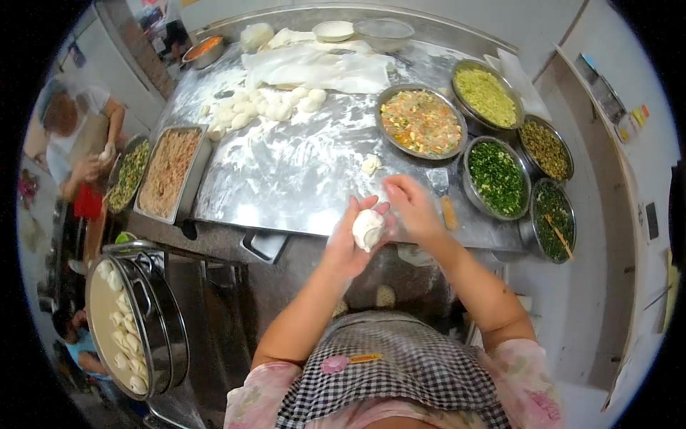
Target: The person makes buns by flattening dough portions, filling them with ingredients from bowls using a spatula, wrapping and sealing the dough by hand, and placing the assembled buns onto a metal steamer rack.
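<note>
While the rounded white dough piece [368,230] rests in the left hand [344,249], I'd judge the step goes best with a loose cup and light, even touches, lest the soft skin tear. That left hand is half-curled, its fingers cradling the dough. Just beside it, the right hand [414,209] has loosely bent fingers, too blurred for me to make out whether they pinch anything. A small pale dough lump [371,164] lies just beyond both hands on the floured, shiny metal table [246,193].

From where I stand, the tabletop [279,187] throws back whitish glare, while the space below its front edge sits dim; the right hand [416,207] blurs, and the walls [594,186] bow towards black, rounded borders.
</note>
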`<state>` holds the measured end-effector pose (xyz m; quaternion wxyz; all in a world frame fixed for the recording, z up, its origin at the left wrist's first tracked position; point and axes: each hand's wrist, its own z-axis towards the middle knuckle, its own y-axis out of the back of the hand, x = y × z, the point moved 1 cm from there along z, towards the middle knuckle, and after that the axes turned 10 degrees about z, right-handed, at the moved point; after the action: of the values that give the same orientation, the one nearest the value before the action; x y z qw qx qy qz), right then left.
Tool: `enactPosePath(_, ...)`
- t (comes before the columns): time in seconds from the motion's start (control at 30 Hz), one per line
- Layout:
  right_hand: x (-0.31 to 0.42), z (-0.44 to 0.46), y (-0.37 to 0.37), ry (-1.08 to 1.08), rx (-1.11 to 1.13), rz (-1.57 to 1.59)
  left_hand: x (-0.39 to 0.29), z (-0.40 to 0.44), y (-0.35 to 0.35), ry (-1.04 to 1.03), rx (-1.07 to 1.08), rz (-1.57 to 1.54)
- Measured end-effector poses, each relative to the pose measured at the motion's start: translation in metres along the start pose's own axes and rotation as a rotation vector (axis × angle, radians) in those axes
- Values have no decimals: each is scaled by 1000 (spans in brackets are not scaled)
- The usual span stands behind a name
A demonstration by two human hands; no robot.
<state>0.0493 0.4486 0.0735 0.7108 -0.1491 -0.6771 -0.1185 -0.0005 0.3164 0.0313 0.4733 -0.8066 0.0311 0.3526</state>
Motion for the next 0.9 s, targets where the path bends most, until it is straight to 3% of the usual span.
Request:
enactPosePath(0.1, 11, -28, 26, 157, 55, -259, 16, 11, -24, -166, -182, -17)
enactPosePath(0.17, 5, -49, 24, 94, 15, -223, 19, 19, -44, -264, -286, 4)
enactPosePath(0.37, 4, -51, 66, 260, -97, -523, 46, 47, -75, -236, -199, 134)
enactPosePath(0.47, 13, -57, 100, 436, -35, -831, 61, 58, -91, -45, -90, 176)
enactPosePath(0.6, 32, -77, 139, 211, -37, -910, 82, 72, -111, 169, 63, 313)
enactPosePath(0.7, 32, -92, 164, 149, 27, -704, 102, 84, -123, 319, 80, 446)
enactPosePath(0.8, 34, -104, 185, -132, 67, -613, 128, 99, -124, 415, 117, 534)
enactPosePath(0.9, 9, -118, 209, 28, 8, -502, 149, 107, -132, 473, 136, 566)
